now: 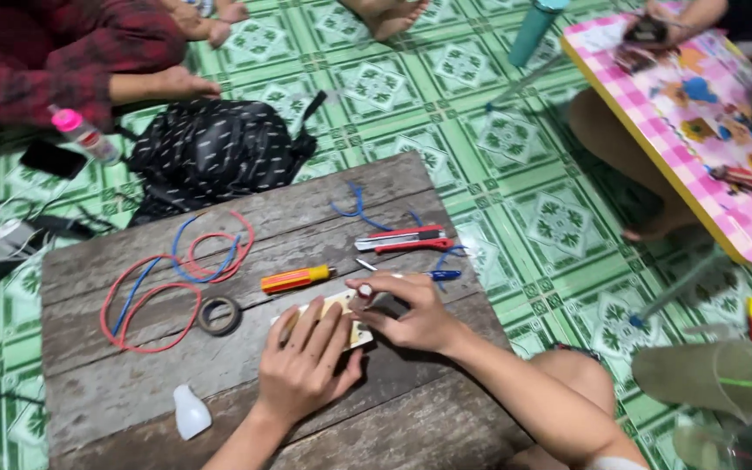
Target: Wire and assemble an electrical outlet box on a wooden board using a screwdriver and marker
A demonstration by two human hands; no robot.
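My left hand lies flat on a small cream-coloured plate-like part on the wooden board, pressing it down. My right hand pinches a small red-and-white piece at the part's top edge. Just beyond my hands lie an orange-handled screwdriver, a blue-handled tool and a red utility knife. Coiled red and blue wires and a roll of dark tape sit to the left.
A white bulb-like piece lies near the board's front. A black bag, a phone and a pink-capped bottle lie behind. Other people sit around; a pink checked low table stands at right on the green tiled floor.
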